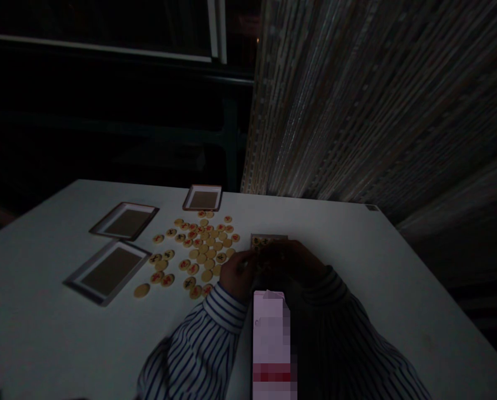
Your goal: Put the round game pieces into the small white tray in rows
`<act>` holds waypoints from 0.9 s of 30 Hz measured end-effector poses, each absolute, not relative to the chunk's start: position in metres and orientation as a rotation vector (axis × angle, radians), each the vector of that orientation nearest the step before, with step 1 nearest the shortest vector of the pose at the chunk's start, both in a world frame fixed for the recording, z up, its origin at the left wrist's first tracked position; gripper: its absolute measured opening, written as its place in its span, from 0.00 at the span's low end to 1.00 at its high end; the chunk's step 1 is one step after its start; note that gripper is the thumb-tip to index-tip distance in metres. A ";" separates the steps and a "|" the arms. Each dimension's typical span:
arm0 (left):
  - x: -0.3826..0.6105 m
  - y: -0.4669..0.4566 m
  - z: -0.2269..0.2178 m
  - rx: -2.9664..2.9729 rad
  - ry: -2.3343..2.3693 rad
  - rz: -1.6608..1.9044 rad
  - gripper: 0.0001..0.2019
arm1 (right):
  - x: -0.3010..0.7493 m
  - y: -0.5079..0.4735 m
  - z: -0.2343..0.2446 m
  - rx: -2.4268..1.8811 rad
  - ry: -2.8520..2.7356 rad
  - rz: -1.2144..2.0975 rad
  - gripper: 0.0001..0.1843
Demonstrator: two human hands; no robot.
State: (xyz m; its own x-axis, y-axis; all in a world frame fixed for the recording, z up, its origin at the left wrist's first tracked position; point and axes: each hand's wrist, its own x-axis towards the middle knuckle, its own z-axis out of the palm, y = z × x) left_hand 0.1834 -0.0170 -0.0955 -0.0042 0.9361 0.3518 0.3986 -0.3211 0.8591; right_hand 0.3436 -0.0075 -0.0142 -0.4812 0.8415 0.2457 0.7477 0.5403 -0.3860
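Observation:
My left hand (236,273) is curled beside a small shallow box (287,238), its fingers closed round something too dark to make out. Over the near part of that box bends my right hand (294,260), in deep shadow. Its fingers look curled in, and whatever they hold is hidden. Several Chinese chess pieces (261,241) show along the box's far side; my hands cover the rest. Many more round wooden chess pieces (206,250) lie loose to the left of my left hand. Some show red or black characters, others are blank side up.
Three shallow trays, a near one (109,272), a middle one (124,220) and a far one (202,198), stand left and behind on the white table (356,250). A lit phone (271,339) is below my hands. A string curtain (323,100) hangs behind the table.

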 end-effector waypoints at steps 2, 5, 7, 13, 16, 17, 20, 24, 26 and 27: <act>0.184 -0.017 -0.093 1.702 1.376 1.298 0.09 | 0.344 -0.007 -0.015 -1.257 -2.383 0.415 0.10; 0.185 -0.018 -0.090 1.626 1.364 1.300 0.09 | 0.344 -0.007 -0.013 -1.277 -2.347 0.473 0.10; 0.185 -0.019 -0.088 1.577 1.351 1.292 0.10 | 0.344 -0.006 -0.013 -1.309 -2.328 0.471 0.10; 0.187 -0.021 -0.085 1.484 1.309 1.273 0.11 | 0.343 -0.005 -0.015 -1.309 -2.292 0.458 0.09; 0.187 -0.021 -0.083 1.457 1.312 1.284 0.11 | 0.343 -0.006 -0.014 -1.325 -2.317 0.442 0.09; 0.187 -0.021 -0.082 1.451 1.321 1.288 0.10 | 0.342 -0.006 -0.013 -1.330 -2.327 0.430 0.09; 0.187 -0.020 -0.080 1.427 1.353 1.304 0.10 | 0.343 -0.006 -0.014 -1.297 -2.347 0.417 0.09; 0.186 -0.019 -0.078 1.408 1.360 1.323 0.11 | 0.345 -0.004 -0.022 -1.237 -2.389 0.361 0.10; 0.186 -0.019 -0.077 1.406 1.347 1.318 0.12 | 0.345 -0.003 -0.026 -1.217 -2.405 0.312 0.10; 0.186 -0.019 -0.077 1.404 1.343 1.313 0.12 | 0.344 -0.003 -0.027 -1.203 -2.413 0.294 0.10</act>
